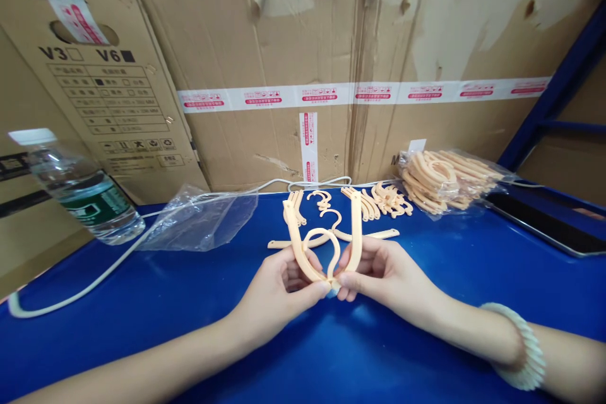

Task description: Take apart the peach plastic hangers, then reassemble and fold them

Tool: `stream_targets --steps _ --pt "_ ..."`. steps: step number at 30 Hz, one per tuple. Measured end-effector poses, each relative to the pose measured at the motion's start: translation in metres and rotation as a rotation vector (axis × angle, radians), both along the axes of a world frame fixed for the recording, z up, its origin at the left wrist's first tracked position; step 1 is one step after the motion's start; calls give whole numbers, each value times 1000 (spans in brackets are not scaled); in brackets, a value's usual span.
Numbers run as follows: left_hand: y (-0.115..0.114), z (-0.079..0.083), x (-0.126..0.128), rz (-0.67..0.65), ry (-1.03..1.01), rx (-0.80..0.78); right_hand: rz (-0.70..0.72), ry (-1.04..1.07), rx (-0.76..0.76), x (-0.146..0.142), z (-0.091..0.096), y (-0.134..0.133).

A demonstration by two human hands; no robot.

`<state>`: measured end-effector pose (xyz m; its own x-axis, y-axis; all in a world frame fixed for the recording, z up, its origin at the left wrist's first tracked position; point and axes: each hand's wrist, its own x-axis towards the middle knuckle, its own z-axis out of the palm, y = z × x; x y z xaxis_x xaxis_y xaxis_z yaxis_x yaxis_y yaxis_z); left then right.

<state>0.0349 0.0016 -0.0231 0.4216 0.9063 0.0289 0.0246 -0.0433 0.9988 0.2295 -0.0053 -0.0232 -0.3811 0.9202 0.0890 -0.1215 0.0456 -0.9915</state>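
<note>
A beige plastic folding hanger (356, 233) is held up between my two hands, its two arms pointing away from me and its curved hook between them. My left hand (279, 284) is closed on the left arm, thumb at the joint. Around the right arm my right hand (386, 271) is closed, its thumb also near the joint. A small pale-blue bit shows under the joint; I cannot make out what it is. Just beyond lies another hanger (386, 234) with arms spread. Loose hooks (392, 199) and hanger arms (370, 205) lie behind it in small piles.
A clear bag of beige hanger parts (440, 180) lies at the back right, beside a black phone (544, 221). At left stand a water bottle (89, 192) and an empty plastic bag (203, 221). A white cable (95, 284) crosses the blue table; cardboard (265, 145) walls the back.
</note>
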Motion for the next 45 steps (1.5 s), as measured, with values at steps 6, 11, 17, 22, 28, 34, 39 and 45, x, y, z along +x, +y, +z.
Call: stream_targets --steps 6,11,17,22,28,34,39,45 --pt "5 4 -3 30 -28 -37 -8 -44 82 10 6 7" --pt "21 14 -17 184 -79 -102 11 -295 413 58 32 31" --pt "55 21 -45 225 1 100 -33 -753 843 102 47 52" --pt "70 24 -63 101 228 267 52 -896 918 109 47 60" --pt "72 19 -69 -126 568 874 167 -1048 851 112 38 67" --pt "72 10 -71 -182 732 1179 162 -1132 817 111 36 67" --pt "66 11 -69 -160 751 1077 114 -1166 727 111 40 65" --pt "66 8 -68 -124 791 1000 89 -1260 571 116 43 63"
